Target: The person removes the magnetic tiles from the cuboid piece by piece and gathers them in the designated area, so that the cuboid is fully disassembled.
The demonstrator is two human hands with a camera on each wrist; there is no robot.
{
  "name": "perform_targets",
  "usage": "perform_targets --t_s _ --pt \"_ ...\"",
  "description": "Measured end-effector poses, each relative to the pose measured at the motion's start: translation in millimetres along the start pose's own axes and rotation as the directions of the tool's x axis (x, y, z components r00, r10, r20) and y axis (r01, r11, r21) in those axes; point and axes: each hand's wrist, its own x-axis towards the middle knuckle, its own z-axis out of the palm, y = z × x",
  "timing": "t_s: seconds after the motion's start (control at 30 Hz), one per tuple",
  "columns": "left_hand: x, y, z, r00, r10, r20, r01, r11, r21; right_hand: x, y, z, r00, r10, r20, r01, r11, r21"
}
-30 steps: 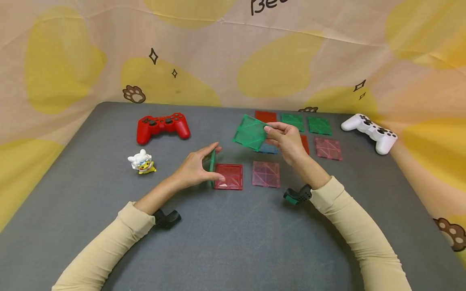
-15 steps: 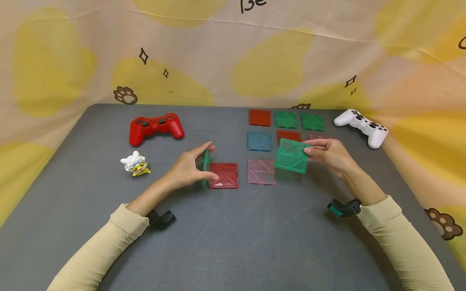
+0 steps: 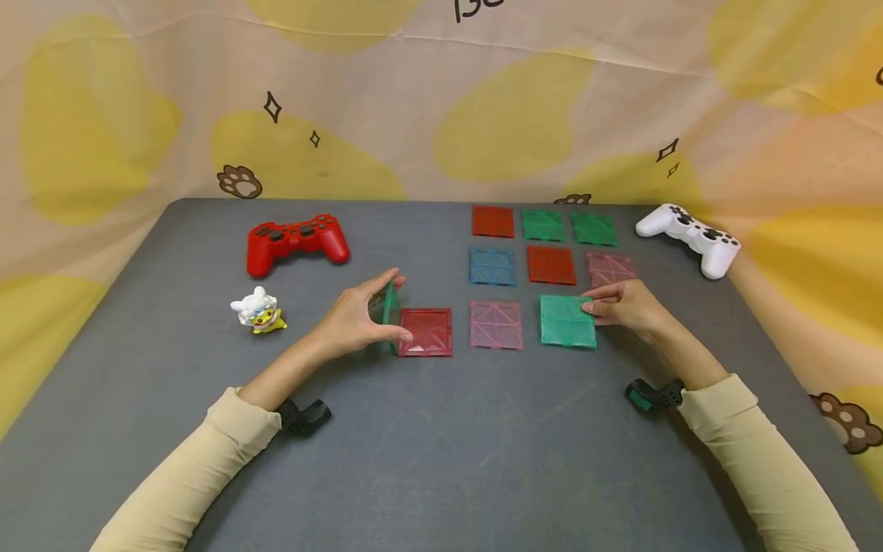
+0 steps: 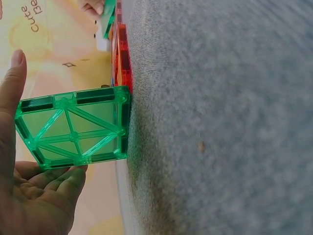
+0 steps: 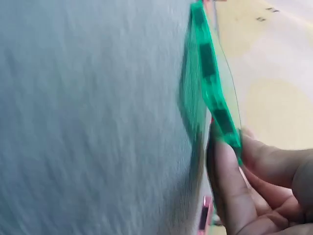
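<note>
My left hand (image 3: 359, 318) curves its thumb and fingers around a green magnetic tile (image 4: 73, 132) that stands upright on the table. This tile is at the left edge of a flat red magnetic tile (image 3: 425, 333). My right hand (image 3: 628, 310) pinches a second green magnetic tile (image 3: 568, 322) by its right edge, thumb on one face and fingers on the other. In the right wrist view that tile is tilted close over the table, with its shadow beside it. A pink tile (image 3: 497, 325) lies flat between the red tile and the right hand's tile.
Behind lie more flat tiles, among them a blue tile (image 3: 492, 267), an orange-red tile (image 3: 551, 265) and a pink tile (image 3: 610, 269). A red game controller (image 3: 298, 244) and small figurine (image 3: 258, 310) are at left. A white game controller (image 3: 688, 239) is at back right.
My right hand has carried its green tile rightward and down, from above the back tiles to low over the table right of the pink tile. The left hand stays at its upright tile.
</note>
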Motion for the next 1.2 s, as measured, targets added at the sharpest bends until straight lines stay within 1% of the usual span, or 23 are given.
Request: perform_targets --t_s 0.1,0.23,0.3,0.37,0.43,0.53,0.67,0.73,0.83,0.9,0.97,1.03,1.1,1.17,1.2 --pt "-1.1 -0.3 -0.2 1.000 0.001 -0.003 -0.001 1.000 -0.007 2 -4 -1.6 1.000 0.001 -0.006 -0.002 0.994 -0.105" --pt "-2.3 -0.3 -1.1 1.000 0.006 -0.010 -0.006 1.000 -0.006 2 -10 0.4 1.000 -0.015 -0.012 0.012 0.977 -0.211" --pt "-2.6 -0.4 -1.6 1.000 0.004 -0.013 -0.004 1.000 -0.002 2 -13 2.3 0.999 -0.028 -0.032 0.018 0.960 -0.281" --pt "-3.1 -0.3 -1.8 1.000 0.001 -0.011 -0.001 1.000 0.000 2 -16 4.2 0.998 -0.035 -0.056 0.013 0.933 -0.360" --pt "-3.3 -0.7 -1.8 1.000 -0.002 -0.008 0.002 1.000 -0.001 2 -17 5.7 0.996 -0.038 -0.080 0.001 0.908 -0.418" --pt "-3.5 -1.0 -1.7 1.000 -0.001 -0.008 0.001 1.000 -0.009 2 -18 8.1 0.993 -0.051 -0.104 -0.003 0.885 -0.465" --pt "-3.3 -0.9 -2.4 1.000 -0.003 -0.010 0.002 1.000 -0.013 2 -19 11.3 0.990 -0.080 -0.116 0.013 0.870 -0.493" --pt "-3.3 -0.5 -2.7 1.000 -0.010 -0.006 0.009 1.000 -0.010 0 -20 13.8 0.986 -0.112 -0.125 0.034 0.862 -0.506" --pt "-2.8 -0.2 -2.5 1.000 -0.018 0.007 0.018 1.000 -0.012 -4 -24 21.3 0.965 -0.224 -0.138 0.120 0.840 -0.530" --pt "-2.3 -0.2 -2.3 1.000 -0.019 0.011 0.019 1.000 -0.016 -6 -31 31.5 0.941 -0.313 -0.131 0.198 0.820 -0.538" --pt "-1.8 -0.2 -2.4 1.000 -0.014 0.009 0.014 1.000 -0.027 -7 -43 46.6 0.919 -0.384 -0.087 0.281 0.794 -0.539" --pt "-1.6 -0.4 -2.7 1.000 -0.007 0.007 0.007 0.999 -0.032 -6 -59 66.2 0.905 -0.426 -0.012 0.354 0.767 -0.535" --pt "-2.0 -0.3 -3.2 1.000 -0.002 0.009 0.003 0.999 -0.032 -4 -75 88.0 0.883 -0.461 0.085 0.430 0.723 -0.541" --pt "-2.7 -0.8 -3.5 1.000 0.003 0.017 -0.003 1.000 -0.025 -1 -89 109.2 0.853 -0.490 0.180 0.497 0.656 -0.568" --pt "-3.2 -1.1 -3.5 1.000 0.006 0.020 -0.006 1.000 -0.026 0 -95 118.9 0.841 -0.495 0.219 0.519 0.626 -0.582"
